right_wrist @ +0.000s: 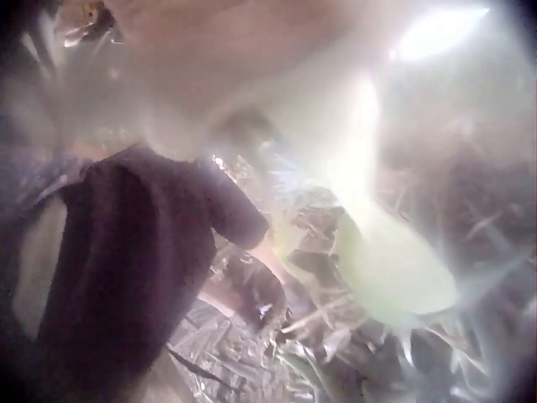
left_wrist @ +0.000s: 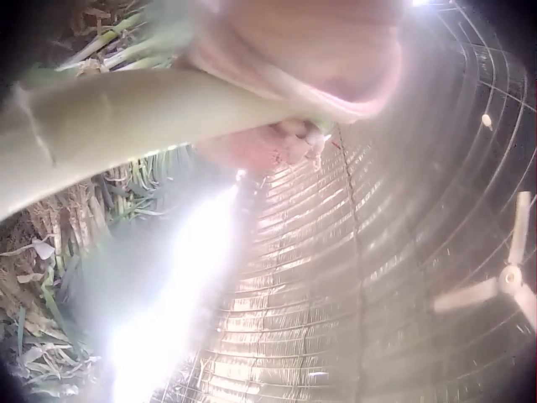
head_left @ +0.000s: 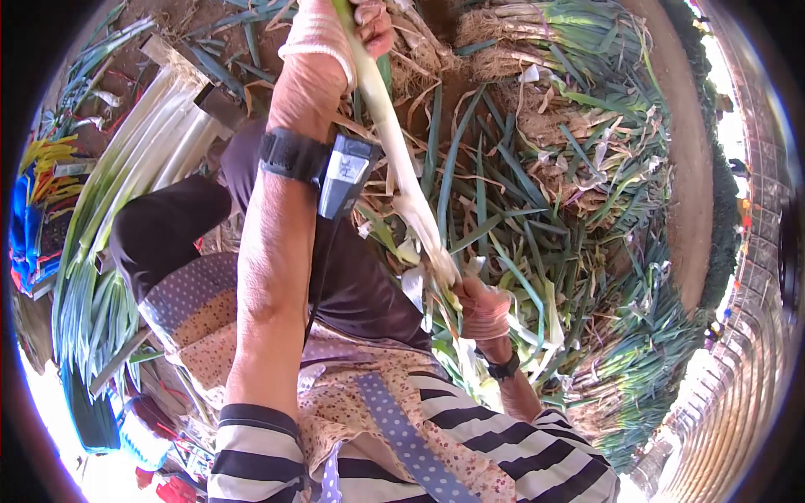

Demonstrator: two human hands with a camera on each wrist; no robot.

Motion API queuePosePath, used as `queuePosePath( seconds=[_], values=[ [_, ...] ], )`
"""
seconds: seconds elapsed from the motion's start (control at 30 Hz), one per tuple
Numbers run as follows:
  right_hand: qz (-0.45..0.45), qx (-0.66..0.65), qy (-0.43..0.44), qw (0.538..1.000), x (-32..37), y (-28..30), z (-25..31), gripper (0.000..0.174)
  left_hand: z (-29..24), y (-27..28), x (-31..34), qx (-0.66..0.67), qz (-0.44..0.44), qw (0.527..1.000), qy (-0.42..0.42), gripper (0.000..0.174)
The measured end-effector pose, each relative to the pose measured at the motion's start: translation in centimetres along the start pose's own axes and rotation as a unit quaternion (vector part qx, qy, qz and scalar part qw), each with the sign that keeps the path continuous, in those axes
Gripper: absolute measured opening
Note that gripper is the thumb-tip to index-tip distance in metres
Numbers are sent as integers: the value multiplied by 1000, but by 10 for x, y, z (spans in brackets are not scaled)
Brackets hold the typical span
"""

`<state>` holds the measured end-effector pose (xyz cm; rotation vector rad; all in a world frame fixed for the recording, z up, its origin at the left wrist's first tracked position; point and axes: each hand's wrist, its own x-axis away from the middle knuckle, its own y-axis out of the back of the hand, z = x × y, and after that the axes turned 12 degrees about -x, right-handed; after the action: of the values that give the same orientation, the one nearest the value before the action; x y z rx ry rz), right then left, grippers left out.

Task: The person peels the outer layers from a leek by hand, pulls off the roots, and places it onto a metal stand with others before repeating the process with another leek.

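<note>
A long leek (head_left: pixel 391 138) with a white shaft slants across the head view, its greener end at the top. My left hand (head_left: pixel 369 32) grips that upper end, a white knitted cuff at its wrist; the left wrist view shows the fingers curled round the pale shaft (left_wrist: pixel 126 117). Lower down, beside the leek's root end, my right hand (head_left: pixel 485 303) pinches a loosened outer leaf. A pale green leaf (right_wrist: pixel 394 273) hangs below the blurred right hand (right_wrist: pixel 235 67) in the right wrist view.
Trimmed leeks (head_left: pixel 138 151) lie together on a metal-ended rack at left. Bundles of unpeeled leeks (head_left: pixel 562 42) with roots are heaped at right, amid loose leaves (head_left: pixel 478 168). A blue and yellow pile (head_left: pixel 38 210) sits far left. Ribbed greenhouse sheeting (left_wrist: pixel 294 294) curves overhead.
</note>
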<state>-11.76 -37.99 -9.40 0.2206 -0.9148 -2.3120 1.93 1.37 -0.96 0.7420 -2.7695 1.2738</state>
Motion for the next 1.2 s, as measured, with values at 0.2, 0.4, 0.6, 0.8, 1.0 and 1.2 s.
queuePosePath(
  seconds=[0.2, 0.4, 0.6, 0.8, 1.0, 1.2],
  values=[
    [336, 251, -525, 741, 143, 23, -111, 38, -25, 10, -6, 2, -55, 994, -97, 53],
    [-18, 265, -231, 936, 35, 49, -63, 42, -15, -10, -1, -81, -267, 955, -97, 43],
    [-183, 153, 265, 934, -163, 23, 87, 71, -4, -16, -7, -62, -270, 955, -104, 40],
    [-35, 281, 227, 932, -199, -21, 87, 30, -7, -8, -13, -40, -236, 963, -125, 37],
    [179, 249, 122, 944, -114, -5, 41, 11, -7, -6, -9, -56, -205, 968, -135, 34],
    [193, 176, 49, 964, -65, 0, 25, 7, 31, -18, 0, -153, -225, 962, -25, 37]
  ],
)
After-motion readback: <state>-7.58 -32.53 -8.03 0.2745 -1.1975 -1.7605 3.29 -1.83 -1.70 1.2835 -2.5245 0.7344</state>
